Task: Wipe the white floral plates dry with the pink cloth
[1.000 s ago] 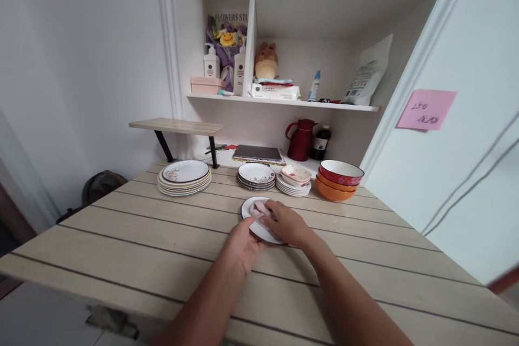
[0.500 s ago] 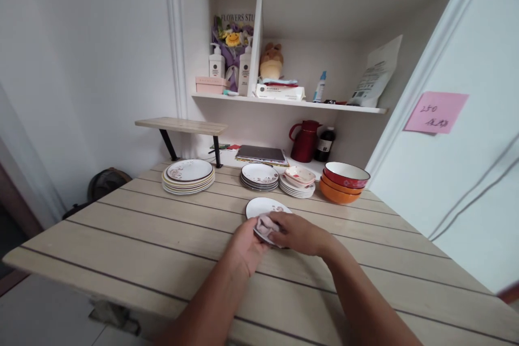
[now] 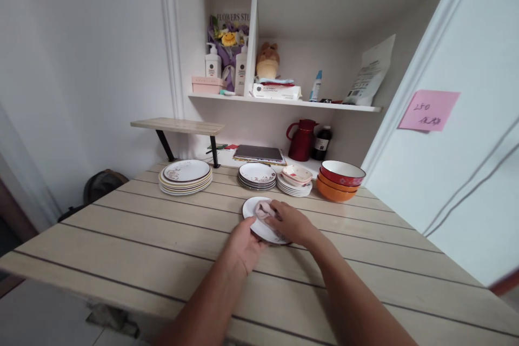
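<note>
A white plate with a dark rim and a floral print [image 3: 252,206] is held over the middle of the table. My left hand [image 3: 244,243] grips its near left edge, thumb on top and fingers underneath. My right hand [image 3: 292,223] is closed on a pale pinkish cloth [image 3: 263,210], which it presses against the plate's upper face. Part of the plate's print is hidden under my right hand.
Behind the plate stand a stack of small dark-rimmed plates [image 3: 257,174], saucers [image 3: 294,189] topped by small dishes [image 3: 297,174], and stacked bowls [image 3: 339,181]. Larger plates [image 3: 185,177] are piled at left, near a small raised shelf [image 3: 177,126]. A red jug [image 3: 301,140] stands at the back.
My right hand has moved the cloth from the plate's near left edge up toward its middle and far part. My left hand keeps its grip on the edge. The view has shifted slightly.
</note>
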{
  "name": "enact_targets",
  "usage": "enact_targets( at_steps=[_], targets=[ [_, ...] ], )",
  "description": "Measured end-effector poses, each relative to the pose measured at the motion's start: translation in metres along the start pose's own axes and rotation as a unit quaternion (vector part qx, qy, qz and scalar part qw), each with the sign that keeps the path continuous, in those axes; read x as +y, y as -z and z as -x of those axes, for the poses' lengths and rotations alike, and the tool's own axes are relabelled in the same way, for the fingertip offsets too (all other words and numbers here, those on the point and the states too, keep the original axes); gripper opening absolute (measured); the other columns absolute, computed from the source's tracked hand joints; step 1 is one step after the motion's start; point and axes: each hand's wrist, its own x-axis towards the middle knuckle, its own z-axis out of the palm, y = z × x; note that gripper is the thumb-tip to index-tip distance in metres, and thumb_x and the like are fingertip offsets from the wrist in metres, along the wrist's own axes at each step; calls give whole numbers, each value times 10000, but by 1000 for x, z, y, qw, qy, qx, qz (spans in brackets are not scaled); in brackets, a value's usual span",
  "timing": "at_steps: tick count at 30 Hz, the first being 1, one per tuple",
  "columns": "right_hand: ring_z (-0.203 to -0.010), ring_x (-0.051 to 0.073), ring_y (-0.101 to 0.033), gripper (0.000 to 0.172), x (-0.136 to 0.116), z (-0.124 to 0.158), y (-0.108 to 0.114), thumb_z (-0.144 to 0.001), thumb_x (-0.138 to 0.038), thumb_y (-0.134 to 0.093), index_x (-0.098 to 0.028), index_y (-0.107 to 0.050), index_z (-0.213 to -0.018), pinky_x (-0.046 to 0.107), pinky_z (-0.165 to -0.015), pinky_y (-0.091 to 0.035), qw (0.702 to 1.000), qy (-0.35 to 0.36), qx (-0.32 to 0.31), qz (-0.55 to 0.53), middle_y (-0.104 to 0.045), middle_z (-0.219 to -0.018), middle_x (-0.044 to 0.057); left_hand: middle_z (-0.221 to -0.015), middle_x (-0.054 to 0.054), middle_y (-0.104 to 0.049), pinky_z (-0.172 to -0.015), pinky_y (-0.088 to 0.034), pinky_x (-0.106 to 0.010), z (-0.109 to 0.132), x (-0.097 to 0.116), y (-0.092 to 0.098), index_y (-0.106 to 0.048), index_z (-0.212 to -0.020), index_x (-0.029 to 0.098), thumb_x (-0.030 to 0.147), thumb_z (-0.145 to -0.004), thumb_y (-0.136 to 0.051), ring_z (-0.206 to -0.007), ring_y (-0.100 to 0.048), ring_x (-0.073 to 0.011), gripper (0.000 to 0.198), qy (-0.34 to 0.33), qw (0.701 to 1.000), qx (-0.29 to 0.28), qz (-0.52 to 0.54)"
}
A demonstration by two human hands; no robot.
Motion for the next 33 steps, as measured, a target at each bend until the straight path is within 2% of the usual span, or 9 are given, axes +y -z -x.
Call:
enact_targets(
  at_steps=[4, 9, 14, 19, 25, 27, 30, 33],
  targets=[
    [-890, 215, -575, 319, 6, 9, 10, -839, -360, -495, -196, -545, -1108, 286, -706, -364, 999, 5, -37, 12, -635, -1085, 107, -897, -121, -721, -729, -548, -327, 1, 0, 0, -590, -1103, 92, 167, -853, -490, -766, -679, -198, 280, 5, 1000, 3, -5],
    [-899, 214, -564, 288, -4, 21, 19, -823, -322, -513, -199, -563, -1078, 294, -737, -377, 992, 95, -78, -3, -634, -1066, 89, -838, -104, -716, -669, -547, -305, 1, 0, -2, -609, -1058, 88, 153, -843, -494, -698, -673, -185, 252, -2, 1000, -7, -10],
    [-895, 210, -545, 254, -17, 20, 17, -833, -318, -506, -201, -556, -1053, 299, -746, -388, 988, 134, -69, -38, -628, -1035, 76, -798, -79, -703, -640, -536, -267, 2, 1, -3, -622, -1006, 100, 152, -839, -509, -660, -658, -158, 208, -7, 1000, -15, -9],
    [-876, 196, -536, 260, -16, 11, 6, -846, -323, -505, -201, -548, -1071, 288, -738, -384, 990, 119, -44, -60, -621, -1038, 72, -842, -76, -704, -683, -539, -272, 1, 2, -2, -624, -1006, 120, 201, -858, -511, -698, -659, -154, 204, -6, 1000, -18, -4],
    [-830, 190, -545, 305, -10, 2, -2, -858, -394, -488, -191, -546, -1079, 279, -690, -356, 999, 42, -12, -11, -613, -1022, 89, -884, -96, -715, -759, -542, -316, 1, 1, -1, -612, -1057, 114, 183, -847, -523, -755, -671, -176, 237, -3, 1000, -14, -7],
    [-830, 196, -552, 326, -6, 3, 1, -870, -427, -462, -191, -545, -1079, 282, -679, -353, 1000, 25, -15, 3, -617, -1027, 98, -880, -102, -717, -763, -541, -316, 1, 1, -1, -609, -1073, 110, 165, -838, -530, -757, -673, -179, 255, -2, 1000, -16, -7],
    [-857, 210, -562, 304, 1, 10, 10, -853, -386, -488, -194, -556, -1079, 289, -687, -359, 999, 12, -35, 14, -631, -1042, 103, -863, -104, -717, -744, -542, -322, 1, 0, 0, -599, -1103, 108, 163, -846, -507, -738, -672, -183, 279, -3, 1000, -5, -5],
    [-879, 216, -565, 277, 4, 20, 21, -817, -322, -530, -208, -580, -1064, 295, -706, -373, 996, 43, -77, -5, -644, -1043, 87, -865, -111, -714, -724, -541, -324, 0, -1, 1, -592, -1114, 101, 161, -843, -503, -733, -672, -190, 291, -1, 1000, 6, -5]
  ],
)
